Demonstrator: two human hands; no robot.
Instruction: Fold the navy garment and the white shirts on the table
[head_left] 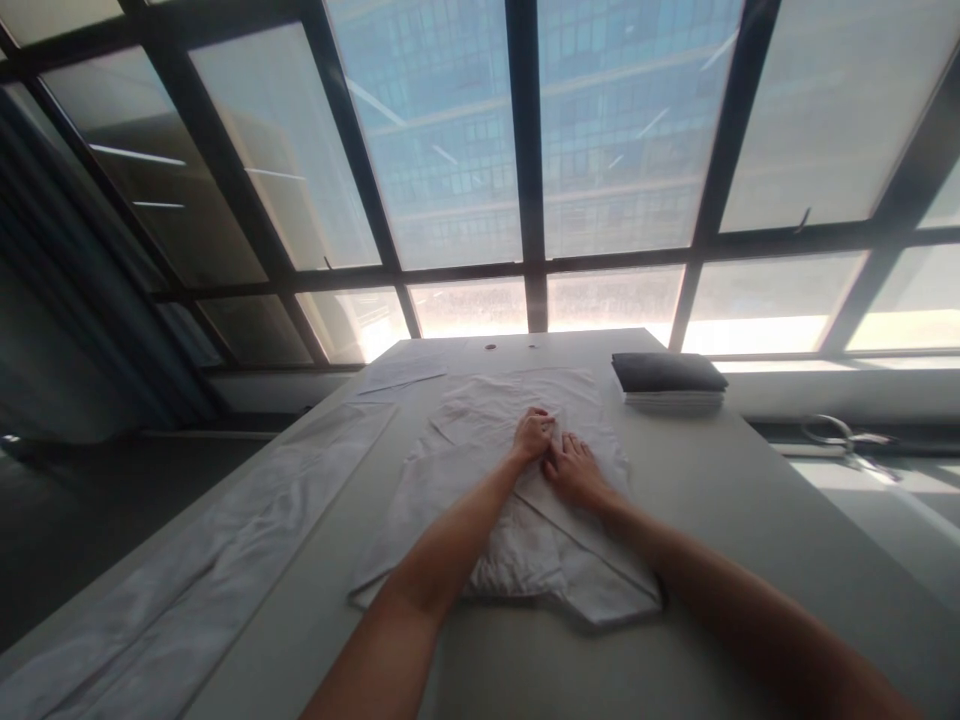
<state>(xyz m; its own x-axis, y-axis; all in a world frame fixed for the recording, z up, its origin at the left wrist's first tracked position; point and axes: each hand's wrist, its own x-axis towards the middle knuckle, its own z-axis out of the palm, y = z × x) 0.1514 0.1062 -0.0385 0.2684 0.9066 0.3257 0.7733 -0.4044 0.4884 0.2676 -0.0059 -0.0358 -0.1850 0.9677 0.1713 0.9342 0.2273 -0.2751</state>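
Note:
A white garment (450, 500), apparently a shirt, lies spread on the table in front of me, creased, with a gathered part near its close edge. My left hand (534, 435) is at the middle right of the garment, its fingers curled down and pinching a bit of the cloth. Just beside it, my right hand (576, 472) rests on the same cloth with the fingers stretched forward. The two hands almost touch. Both forearms reach over the near part of the garment and cover some of it.
Along the left of the table (697, 500) runs a long white cloth (217, 560). A folded stack with dark cloth (667, 372) on top sits at the right. Two small round items (490, 347) lie at the far end. Scissors (847, 440) lie farther right. Large windows (435, 130) rise behind.

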